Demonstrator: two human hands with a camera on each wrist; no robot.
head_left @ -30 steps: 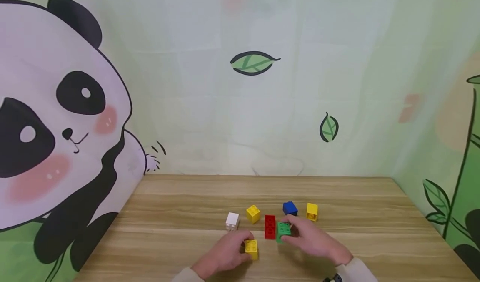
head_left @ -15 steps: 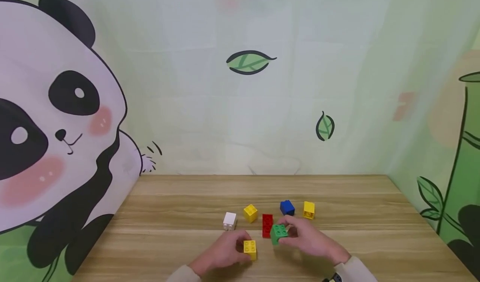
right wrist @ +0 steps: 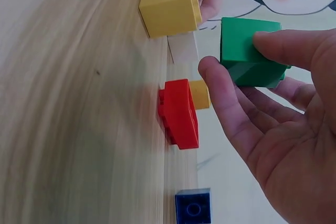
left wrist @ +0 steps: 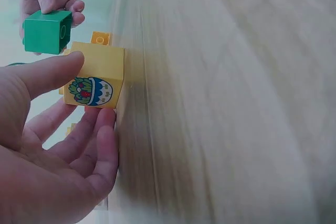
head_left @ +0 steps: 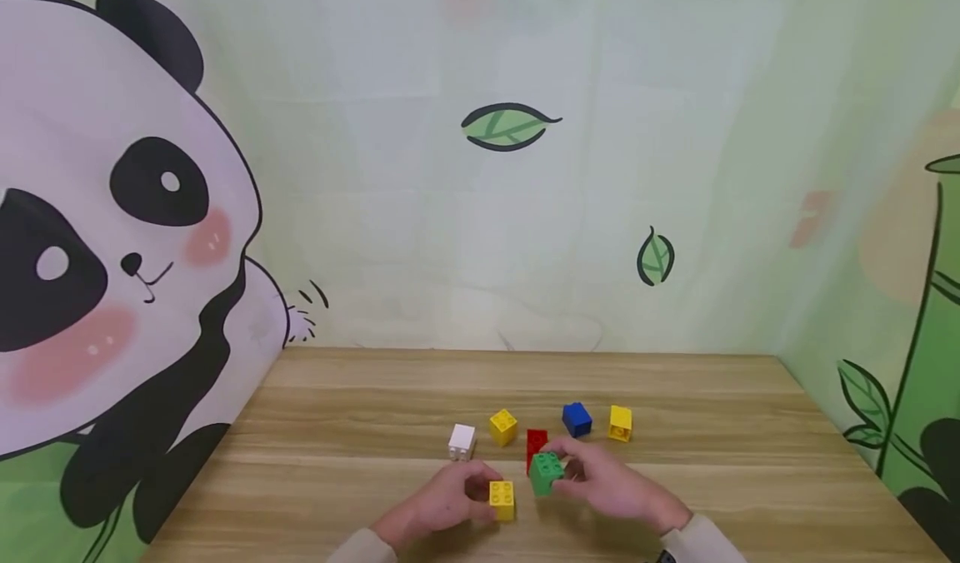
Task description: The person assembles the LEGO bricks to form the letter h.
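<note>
My left hand [head_left: 448, 498] pinches a yellow toy building brick [head_left: 502, 501] between thumb and fingers, low at the tabletop, studs up. One side of that brick carries a printed picture [left wrist: 90, 91] of leafy greens in a patterned bowl, seen in the left wrist view. A green building brick [head_left: 546, 474] is held up by my right hand [head_left: 617, 481], above the table and just right of the yellow one. In the right wrist view the thumb lies on the green brick's side. Behind it stands a red brick [head_left: 536, 440], partly covered by the green brick.
Farther back on the wooden table [head_left: 337, 430] are a white brick [head_left: 462, 441], a second yellow brick [head_left: 503, 426], a blue brick [head_left: 577, 419] and another yellow brick [head_left: 620, 422] tipped on its side. A panda-printed backdrop [head_left: 420, 238] rises behind the table.
The right hand has lifted the green brick from beside the red brick and carried it left, toward the yellow brick. My left hand has stayed in place with the yellow brick.
</note>
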